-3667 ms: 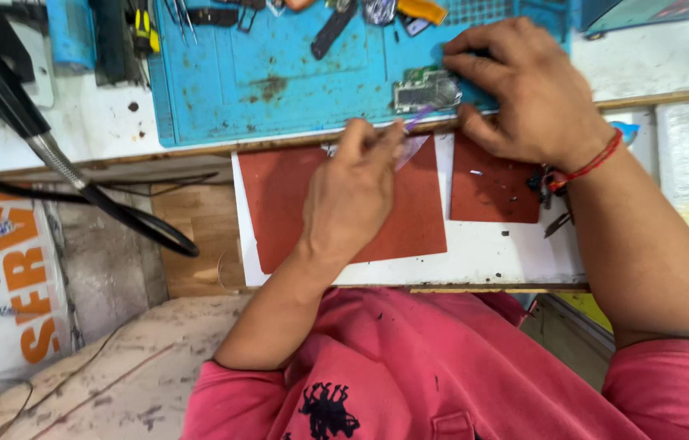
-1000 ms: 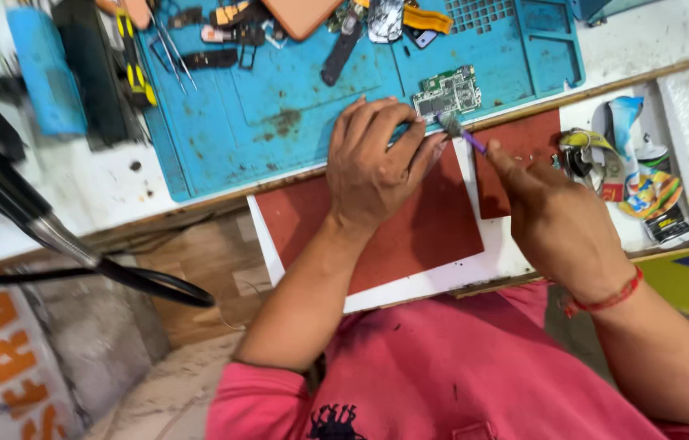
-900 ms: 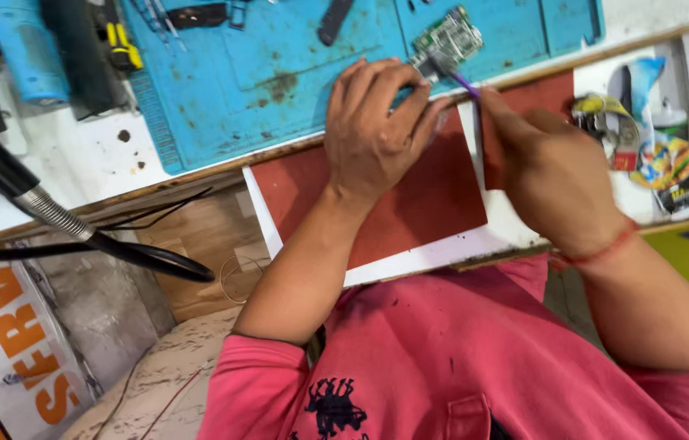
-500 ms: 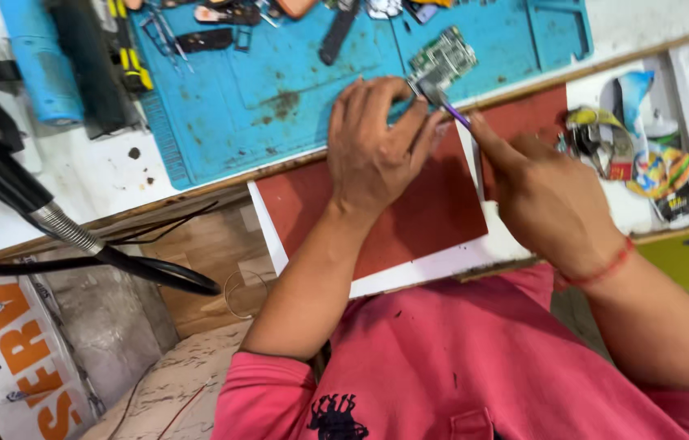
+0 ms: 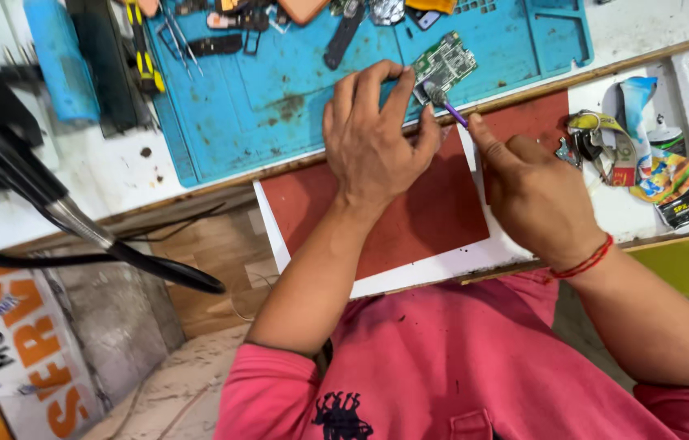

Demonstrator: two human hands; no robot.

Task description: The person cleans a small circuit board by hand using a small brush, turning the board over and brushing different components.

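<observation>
Brushing step, by the look of it: the person's left hand (image 5: 373,143) lies flat, palm down, across the seam between the blue silicone work mat (image 5: 279,90) and the dark red rectangular pad (image 5: 409,220), fingers (image 5: 397,94) spread and stretched to pin the near edge of the small green bare circuit board (image 5: 444,63), which lies tilted on the mat near its front edge. Right hand (image 5: 536,195) is closed in a pinch on the thin purple-handled brush (image 5: 452,110), whose bristle end touches the board's near corner; its grip end is hidden inside the fist. Red thread band on that wrist. Judgement: board cleaning in hand, contact already made. The next move calls for short light strokes while the left fingers hold the board flat, since it sits loose on the mat. Black tweezers and yellow-handled cutters (image 5: 145,49) lie along the mat's far side, a crumpled coloured wrapper pile (image 5: 633,155) right on the white counter (image 5: 100,171), well apart from the work.
</observation>
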